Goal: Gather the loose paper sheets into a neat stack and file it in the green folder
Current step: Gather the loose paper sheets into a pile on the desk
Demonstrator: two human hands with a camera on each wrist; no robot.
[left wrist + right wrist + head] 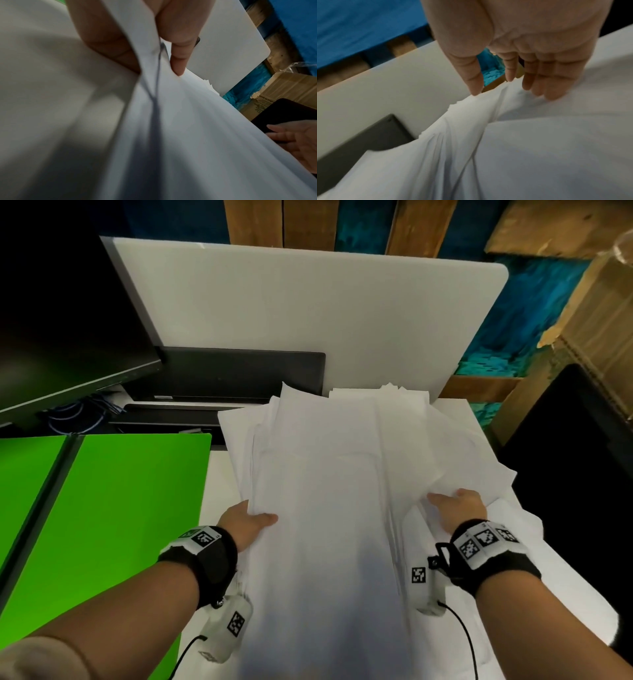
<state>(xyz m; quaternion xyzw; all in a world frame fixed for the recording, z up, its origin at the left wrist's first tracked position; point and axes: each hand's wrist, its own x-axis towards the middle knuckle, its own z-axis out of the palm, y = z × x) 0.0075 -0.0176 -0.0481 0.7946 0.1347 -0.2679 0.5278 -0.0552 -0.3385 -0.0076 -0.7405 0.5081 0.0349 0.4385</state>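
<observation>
A loose, uneven pile of white paper sheets (325, 491) lies fanned out on the white table, its far corners sticking out at different angles. To the left of it the green folder (120, 508) lies open and flat. My left hand (253, 517) grips the pile's left edge. In the left wrist view its thumb (178, 58) lies on top and its fingers (109, 40) go underneath the sheets (188, 121). My right hand (455, 503) rests on the pile's right side, its straight fingers (539, 78) touching the crumpled paper (539, 148).
A black monitor (68, 320) stands at the back left with cables (78, 412) under it. A dark flat device (233, 374) and an upright white board (308, 309) are behind the pile. A black object (575, 457) and a cardboard box (599, 320) border the table's right edge.
</observation>
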